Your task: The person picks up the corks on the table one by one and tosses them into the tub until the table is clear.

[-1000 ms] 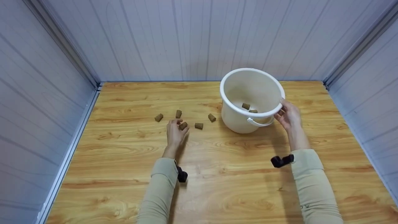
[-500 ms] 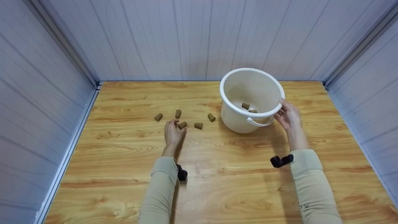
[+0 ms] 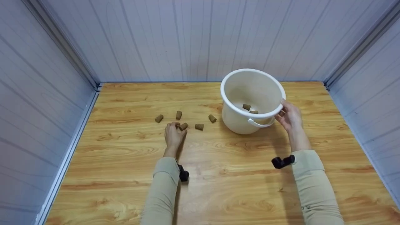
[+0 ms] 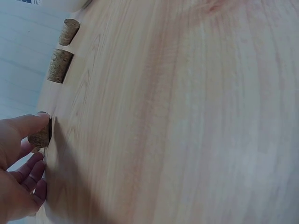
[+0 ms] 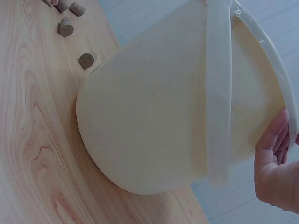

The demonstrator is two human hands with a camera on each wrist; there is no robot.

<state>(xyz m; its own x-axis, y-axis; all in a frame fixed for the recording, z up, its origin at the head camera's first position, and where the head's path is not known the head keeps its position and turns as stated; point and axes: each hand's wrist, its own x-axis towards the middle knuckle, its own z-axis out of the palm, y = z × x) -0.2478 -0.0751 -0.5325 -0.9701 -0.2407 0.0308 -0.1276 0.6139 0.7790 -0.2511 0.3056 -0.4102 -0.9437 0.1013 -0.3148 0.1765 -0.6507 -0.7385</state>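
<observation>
My left hand (image 3: 174,135) is low over the table, with thumb and index finger on either side of a brown cork stopper (image 3: 183,126). The left wrist view puts the thumb tip over one end of this cork (image 4: 40,133), while the other fingers stay loosely bent. My right hand (image 3: 291,117) grips the rim of a white bucket (image 3: 240,122), thumb over the edge and fingers beneath. Inside the bucket lie two corks, one cork (image 3: 246,107) fully showing, the other partly behind the rim. The bucket's handle (image 3: 261,124) hangs down at the front.
More corks lie about the left hand: one cork (image 3: 159,118) to its left, one cork (image 3: 178,115) behind, and two to the right, a nearer cork (image 3: 199,127) and a cork (image 3: 212,118) beside the bucket. White panel walls (image 3: 175,40) enclose the wooden table (image 3: 125,175).
My left hand has shifted slightly left around the cork, which stays nearly in place. The right hand and the bucket have not visibly moved.
</observation>
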